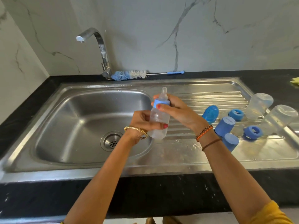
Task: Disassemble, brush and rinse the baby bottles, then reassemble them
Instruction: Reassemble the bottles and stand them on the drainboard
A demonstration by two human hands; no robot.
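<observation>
A steel sink [48, 120] with a ribbed drainboard [210, 97] is set into the dark counter [145, 191] across the middle of the frame. The tap [97, 44], upper left, is not running.

At centre frame a clear baby bottle [159, 122] is held over the edge between basin and drainboard. Its body is gripped by the left hand [142, 120], fingers curled round it. The blue collar [161, 103], with the teat [163, 91] standing through it, is pinched by the right hand [178, 110].

To the right, two clear bottle bodies [260, 105] are seen upturned on the drainboard, with blue caps [225, 125] and loose blue rings [236, 114] around them. A bottle brush [131, 75] lies behind the sink.

The collar is judged to be mid-turn; whether on or off cannot be told. On wet plastic the grip could be lost, and the bottle dropped into the basin. If the collar is threaded crookedly, a leak could result. The caps just beside the right forearm could be knocked over when that arm is swung.
</observation>
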